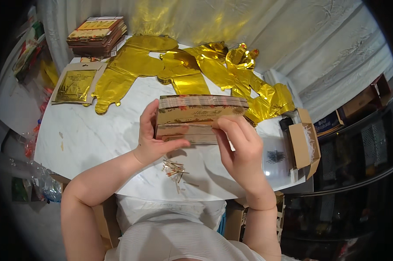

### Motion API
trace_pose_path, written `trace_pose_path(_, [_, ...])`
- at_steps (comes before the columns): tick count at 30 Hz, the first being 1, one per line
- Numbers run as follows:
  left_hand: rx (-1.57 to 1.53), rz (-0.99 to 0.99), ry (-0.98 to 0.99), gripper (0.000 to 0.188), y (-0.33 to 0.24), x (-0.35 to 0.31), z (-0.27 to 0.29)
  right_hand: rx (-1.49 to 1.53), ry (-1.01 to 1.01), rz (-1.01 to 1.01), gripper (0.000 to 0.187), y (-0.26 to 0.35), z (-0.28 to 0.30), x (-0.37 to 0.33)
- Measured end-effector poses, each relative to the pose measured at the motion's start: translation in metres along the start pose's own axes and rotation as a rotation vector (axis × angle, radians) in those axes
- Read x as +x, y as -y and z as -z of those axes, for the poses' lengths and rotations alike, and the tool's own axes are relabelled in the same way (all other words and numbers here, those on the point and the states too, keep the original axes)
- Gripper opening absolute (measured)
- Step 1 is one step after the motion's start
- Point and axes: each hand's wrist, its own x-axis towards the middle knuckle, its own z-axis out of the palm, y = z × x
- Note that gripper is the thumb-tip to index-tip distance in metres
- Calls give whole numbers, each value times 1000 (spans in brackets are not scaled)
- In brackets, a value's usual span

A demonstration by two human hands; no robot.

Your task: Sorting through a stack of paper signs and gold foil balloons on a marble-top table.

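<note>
A person holds a stack of printed packets (200, 115) above the near-middle part of a white marble-patterned table (92, 141). The packets are tan, with leafy orange and brown borders, and their layered edges show along the top. The left hand (155, 141) grips the stack by its left end, its fingers wrapped round that end and its thumb stretched across the lower front. The right hand (245, 150) is bent over the front of the stack, right of its middle, fingertips drawn close together at the line where an upper part of the stack parts from a lower one; whether they pinch an edge there, one cannot tell.

Below the stack, near the table's front edge, lies a loose heap of thin gold-coloured sticks (174, 168). Beyond the hands, crumpled and flattened gold foil pieces (137, 58) spread across the back of the table. At the back left stands a pile of similar packets (94, 41), and just in front of it lies a card packet with a gold panel (76, 85). To the right, an open cardboard box (298, 145) stands beside a clear plastic sheet (272, 172) with a cluster of thin dark pieces (275, 156) on it. A pale curtain (288, 39) hangs behind the table
</note>
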Motion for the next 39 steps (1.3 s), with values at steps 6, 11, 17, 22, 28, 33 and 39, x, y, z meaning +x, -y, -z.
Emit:
trace_pose_path(6, [83,-135,12,126,8,1,-2,263,197,-168,13,-2,21,16])
trace_pose_path(11, [143,-248,-36,107,-5,15,-2,262,319,-183,9,-9,27,22])
trace_pose_path(17, [311,-67,24,37,-12,11,1,244,412,-139,11,-19,24,24])
trace_pose_path(22, [432,24,74,32,-17,7,5,220,501,-114,15,-17,25,25])
trace_pose_path(28, [398,37,85,32,-17,9,3,234,532,-132,17,-17,26,26])
trace_pose_path(33, [323,79,16,31,-17,2,-1,223,477,-63,17,-20,27,21])
trace_pose_path(39, [486,59,127,31,-15,2,7,178,393,-60,32,-23,16,19])
